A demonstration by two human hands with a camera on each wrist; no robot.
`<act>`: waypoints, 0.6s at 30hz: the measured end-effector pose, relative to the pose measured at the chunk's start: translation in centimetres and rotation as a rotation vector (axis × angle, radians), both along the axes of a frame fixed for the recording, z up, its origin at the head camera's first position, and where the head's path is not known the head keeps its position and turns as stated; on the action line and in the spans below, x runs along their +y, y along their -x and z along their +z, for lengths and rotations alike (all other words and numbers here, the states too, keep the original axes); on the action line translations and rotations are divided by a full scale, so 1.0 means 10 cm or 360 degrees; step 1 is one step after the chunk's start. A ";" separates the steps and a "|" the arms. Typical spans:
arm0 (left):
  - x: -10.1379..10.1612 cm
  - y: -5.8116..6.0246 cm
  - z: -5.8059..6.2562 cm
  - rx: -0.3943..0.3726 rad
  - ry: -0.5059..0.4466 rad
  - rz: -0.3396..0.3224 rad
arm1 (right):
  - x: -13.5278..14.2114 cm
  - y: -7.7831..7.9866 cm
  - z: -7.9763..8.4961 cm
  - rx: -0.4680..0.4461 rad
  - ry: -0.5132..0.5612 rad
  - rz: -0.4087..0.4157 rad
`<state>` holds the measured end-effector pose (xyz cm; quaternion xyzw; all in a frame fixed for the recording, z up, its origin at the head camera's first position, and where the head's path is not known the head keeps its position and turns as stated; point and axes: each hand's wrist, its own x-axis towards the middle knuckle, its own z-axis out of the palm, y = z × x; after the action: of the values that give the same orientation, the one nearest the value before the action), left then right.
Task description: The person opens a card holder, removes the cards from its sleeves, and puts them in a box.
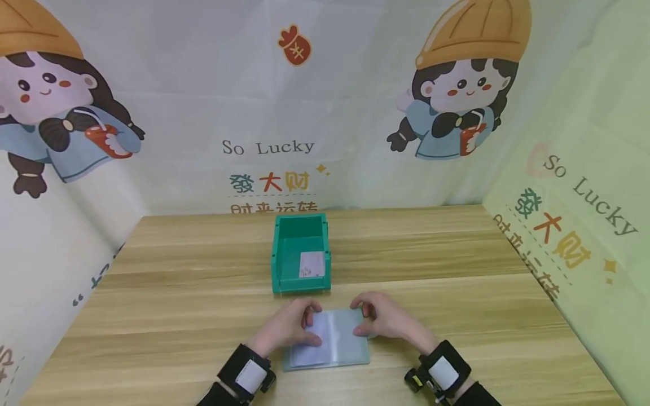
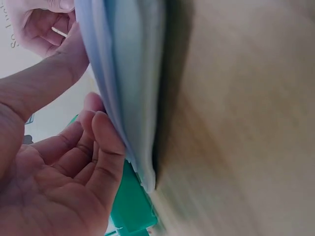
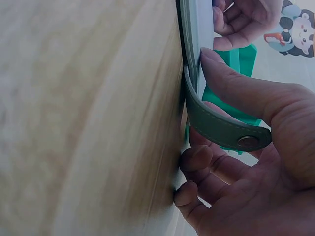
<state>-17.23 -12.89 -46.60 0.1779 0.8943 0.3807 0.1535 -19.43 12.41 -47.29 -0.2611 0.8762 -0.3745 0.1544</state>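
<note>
An open card holder (image 1: pixel 347 335) with clear plastic sleeves and a pale green cover lies on the wooden table. A whitish insert shows in its left page. My left hand (image 1: pixel 294 324) holds that side, thumb over the page and bent fingers at the far edge. On the other side, my right hand (image 1: pixel 386 318) grips the right edge, its thumb (image 3: pixel 221 69) at the page's edge and its fingers around the far corner. The cover's green strap (image 3: pixel 216 125), with a metal snap, sticks out between the right thumb and fingers.
Just beyond the card holder stands a green plastic bin (image 1: pixel 276 270), with a pale printed card (image 1: pixel 312 264) inside near its front. Printed cloth (image 1: pixel 355 186) hangs along the table's back and both sides. Each wrist wears a black camera band.
</note>
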 end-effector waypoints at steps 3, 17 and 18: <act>-0.01 0.01 -0.03 0.0030 -0.0002 -0.0014 | 0.01 0.00 0.00 0.0005 -0.0015 -0.0012; -0.56 0.09 0.05 0.0159 -0.0113 -0.0085 | 0.31 0.04 0.05 0.0111 0.0143 -0.0004; -0.60 0.10 0.06 0.0186 -0.0084 -0.0054 | 0.34 0.05 0.05 0.0147 0.0128 -0.0022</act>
<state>-18.24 -18.93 -45.98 0.2189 0.8883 0.3905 0.1027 -19.96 15.82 -46.76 -0.2780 0.8685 -0.3979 0.1005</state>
